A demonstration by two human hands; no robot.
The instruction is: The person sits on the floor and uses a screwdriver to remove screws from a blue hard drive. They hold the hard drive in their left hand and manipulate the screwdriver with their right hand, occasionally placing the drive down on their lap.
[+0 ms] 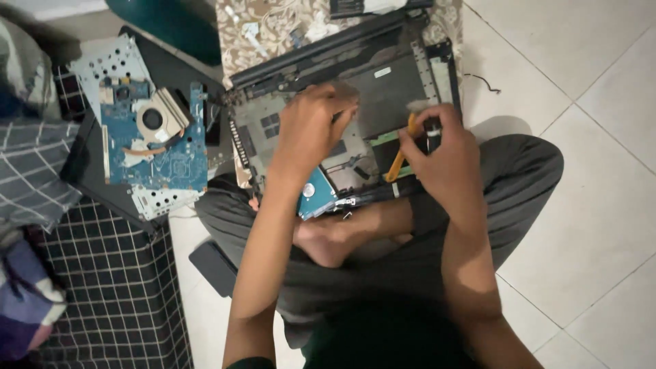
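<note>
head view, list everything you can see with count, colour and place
opened laptop base: 1, black and grey, on the lap and floor, centre
drive: 1, blue with silver, near edge of the base
tool: 1, yellow-orange, in the right hand's grip
circuit board with fan: 1, blue, on a black panel, left
checked fabric: dark with white lines, lower left
patterned cloth: beige and brown, top centre
tiled floor: white, right
left hand: resting on the base
right hand: holding the tool
</note>
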